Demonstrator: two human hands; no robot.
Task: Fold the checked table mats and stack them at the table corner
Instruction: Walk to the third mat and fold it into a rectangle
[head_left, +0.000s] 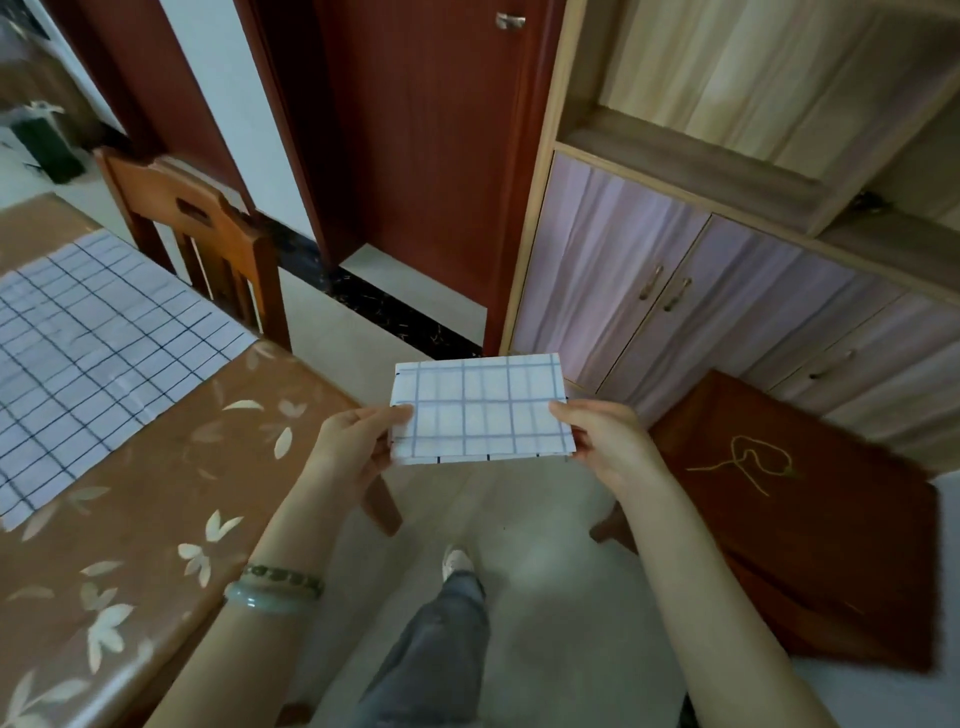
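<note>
A floral-covered surface carries an unfolded checked mat. Off its corner, above the tiled floor, left hand and right hand fingers pinch a folded checked mat.

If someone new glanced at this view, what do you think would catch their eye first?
Most likely the folded checked mat, held in mid-air over the floor between the left hand and the right hand, just off the table's corner. Next, the unfolded checked mat lying flat on the leaf-patterned table at the left, with a wooden chair behind it.
</note>
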